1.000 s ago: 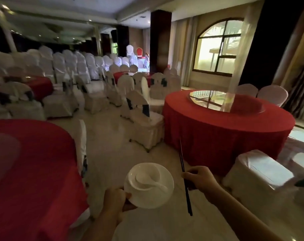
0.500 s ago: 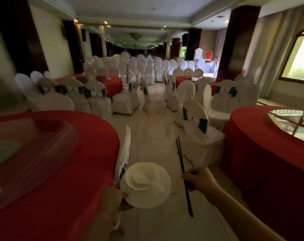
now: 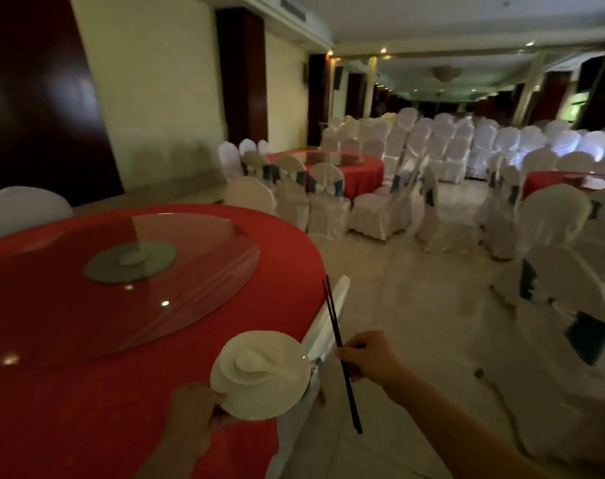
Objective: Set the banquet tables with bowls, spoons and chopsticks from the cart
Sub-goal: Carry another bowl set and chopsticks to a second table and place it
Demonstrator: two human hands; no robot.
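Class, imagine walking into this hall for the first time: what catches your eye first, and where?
The round table in red cloth at the left, with its glass turntable. Close in front, the left hand holds a white bowl with a spoon, the right hand black chopsticks. Rows of white-covered chairs fill the far right.

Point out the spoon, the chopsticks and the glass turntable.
spoon (image 3: 251, 361), head view, on its scoop inside the bowl (image 3: 277, 402).
chopsticks (image 3: 333, 312), head view, on the shafts above the right hand (image 3: 370, 357).
glass turntable (image 3: 190, 281), head view, on bare glass right of its hub.
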